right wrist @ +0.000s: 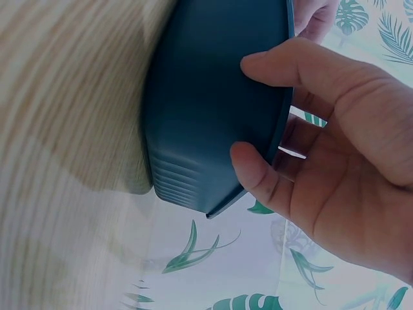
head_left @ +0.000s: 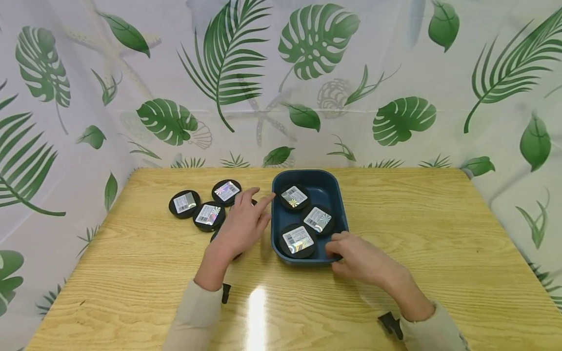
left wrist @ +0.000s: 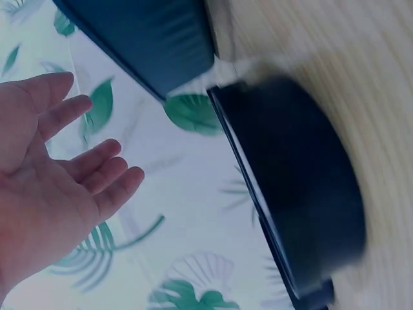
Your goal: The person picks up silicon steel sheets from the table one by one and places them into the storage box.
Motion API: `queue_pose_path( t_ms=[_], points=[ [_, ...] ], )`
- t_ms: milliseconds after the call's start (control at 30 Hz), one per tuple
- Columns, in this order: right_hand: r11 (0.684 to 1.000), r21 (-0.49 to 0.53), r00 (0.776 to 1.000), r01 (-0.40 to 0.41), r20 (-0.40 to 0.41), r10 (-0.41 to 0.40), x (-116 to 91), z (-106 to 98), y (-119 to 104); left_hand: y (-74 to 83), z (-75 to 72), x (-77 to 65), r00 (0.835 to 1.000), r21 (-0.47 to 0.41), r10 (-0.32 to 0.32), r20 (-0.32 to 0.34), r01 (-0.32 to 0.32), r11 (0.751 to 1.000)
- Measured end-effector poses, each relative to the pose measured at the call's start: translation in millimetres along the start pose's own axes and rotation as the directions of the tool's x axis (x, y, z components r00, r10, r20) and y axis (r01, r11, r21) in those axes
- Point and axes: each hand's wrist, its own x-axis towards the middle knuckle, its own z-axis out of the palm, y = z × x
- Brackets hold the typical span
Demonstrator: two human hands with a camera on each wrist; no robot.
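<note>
Leaf-print cloth [head_left: 259, 114] backs the bench [head_left: 417, 214]; left hand [head_left: 243, 222], spread, hangs over the rightmost black discs [head_left: 209, 216], blue tray [head_left: 318, 184] just right, its near-right corner pinched by the right hand [head_left: 366, 258].

Surface: tabletop [head_left: 430, 219], yellow-brown with wood grain running mostly crosswise; its far edge crosses the frame near mid-height, and it widens toward the bottom. Streak of glare [head_left: 256, 317] at lower centre; small dark mark [head_left: 82, 302] at lower left. Directly on it, right of centre: dark blue rounded-rectangular bin [head_left: 317, 181], long side running away from the viewer. Left of centre: black round pieces lying flat, labels up, close-set: leftmost piece [head_left: 185, 204], upper piece [head_left: 226, 192], middle piece [head_left: 209, 216]. Probably two more beneath the left hand [head_left: 243, 222], mostly hidden; count uncertain.
</note>
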Motion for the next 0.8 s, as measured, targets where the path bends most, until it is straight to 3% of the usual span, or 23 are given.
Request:
queue_pose_path(
  t_ms=[200, 300, 433, 533, 800],
  points=[
    [1.0, -0.005, 1.0, 0.003, 0.003, -0.003, 0.3, -0.8, -0.9, -22.4, -9.7, -1.9, 0.995, 0.031, -0.099, 0.0, 0.099, 0.995],
    [1.0, -0.008, 1.0, -0.001, 0.004, 0.001, 0.2, -1.2, -1.6, -34.1, -12.9, -3.5, 0.982, 0.054, -0.184, 0.029, 0.183, 0.982],
    [1.0, -0.014, 1.0, -0.005, 0.01, 0.006, 0.5, -1.3, -1.5, -48.2, -16.0, -6.4, 0.945, 0.008, -0.31, 0.105, 0.311, 0.95],
    [1.0, -0.018, 1.0, -0.009, 0.018, 0.01, 0.9, -1.5, -1.4, -56.0, -16.8, -8.4, 0.916, -0.007, -0.369, 0.158, 0.375, 0.927],
    [0.999, -0.029, 1.0, -0.022, 0.017, 0.023, 0.3, 0.1, -1.1, -64.2, -12.6, -9.5, 0.865, 0.045, -0.442, 0.237, 0.445, 0.895]
  ],
)
